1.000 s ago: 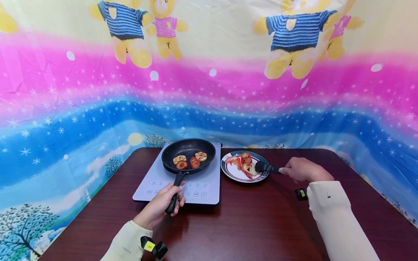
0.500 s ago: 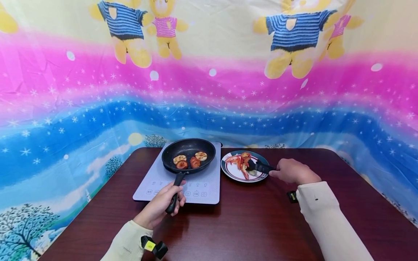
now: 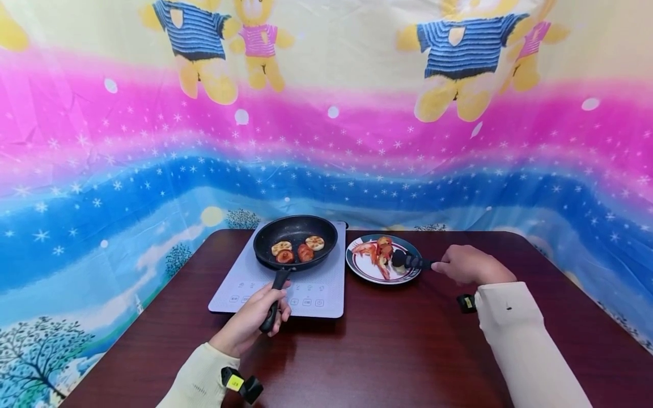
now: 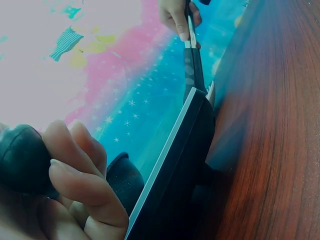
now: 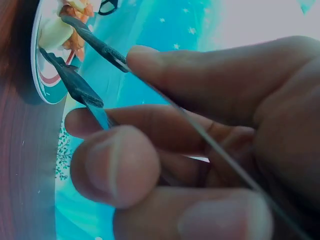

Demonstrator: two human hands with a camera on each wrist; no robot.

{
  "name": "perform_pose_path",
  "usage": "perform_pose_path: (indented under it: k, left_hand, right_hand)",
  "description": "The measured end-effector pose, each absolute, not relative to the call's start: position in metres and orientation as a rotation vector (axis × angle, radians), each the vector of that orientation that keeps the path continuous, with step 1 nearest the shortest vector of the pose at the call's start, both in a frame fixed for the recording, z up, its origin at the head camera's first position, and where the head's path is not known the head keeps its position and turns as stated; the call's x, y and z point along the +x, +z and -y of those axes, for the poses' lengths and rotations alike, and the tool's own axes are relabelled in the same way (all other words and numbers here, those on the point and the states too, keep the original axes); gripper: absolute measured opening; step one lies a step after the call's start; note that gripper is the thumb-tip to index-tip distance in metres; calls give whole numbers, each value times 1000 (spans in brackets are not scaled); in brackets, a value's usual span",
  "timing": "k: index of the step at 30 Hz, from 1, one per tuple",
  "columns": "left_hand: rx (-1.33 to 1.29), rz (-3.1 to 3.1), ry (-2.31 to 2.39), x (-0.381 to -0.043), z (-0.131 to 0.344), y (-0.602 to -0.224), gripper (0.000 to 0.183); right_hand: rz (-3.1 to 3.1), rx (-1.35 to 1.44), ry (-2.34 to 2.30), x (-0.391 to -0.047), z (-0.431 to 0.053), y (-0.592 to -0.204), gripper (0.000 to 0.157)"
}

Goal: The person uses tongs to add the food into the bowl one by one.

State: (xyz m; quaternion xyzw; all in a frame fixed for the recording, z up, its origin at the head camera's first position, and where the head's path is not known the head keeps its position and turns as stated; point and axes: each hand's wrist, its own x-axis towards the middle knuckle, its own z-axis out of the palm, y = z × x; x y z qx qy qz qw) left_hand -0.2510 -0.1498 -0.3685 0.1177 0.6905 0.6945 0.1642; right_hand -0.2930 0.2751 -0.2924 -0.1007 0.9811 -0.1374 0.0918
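Observation:
My left hand [image 3: 252, 320] grips the handle [image 3: 276, 300] of a black frying pan [image 3: 291, 225], which sits on a white induction cooker [image 3: 326, 289]. Two pale, browned round slices [image 3: 314, 243] and two orange-brown pieces [image 3: 305, 253] lie in the pan. To the right, my right hand [image 3: 471, 265] holds black-tipped tongs [image 3: 415, 262] over a plate [image 3: 364, 272] of orange-red food [image 3: 380, 255]. In the right wrist view, the tongs' two tips [image 5: 75, 85] stand apart on either side of a pale piece [image 5: 56, 33] at the plate's edge.
The dark wooden table [image 3: 388, 351] carries the cooker and the plate side by side near its back edge. Behind it hangs a colourful cloth [image 3: 357, 141] printed with bears. Touch buttons [image 3: 307, 302] line the cooker's front.
My right hand moved left with the tongs, further over the plate, then drew back a little to the right. My left hand and the pan stay in place.

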Motion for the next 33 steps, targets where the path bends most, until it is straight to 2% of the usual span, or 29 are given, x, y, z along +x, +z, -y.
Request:
perform_pose_path:
  k: [19, 33]
  left_hand:
    - [337, -1967, 1980, -252, 149, -368, 52]
    - [333, -1970, 1978, -251, 149, -368, 52]
  right_hand:
    - [-2796, -365, -539, -290, -282, -288, 41]
    - [-3000, -272, -194, -280, -233, -289, 26]
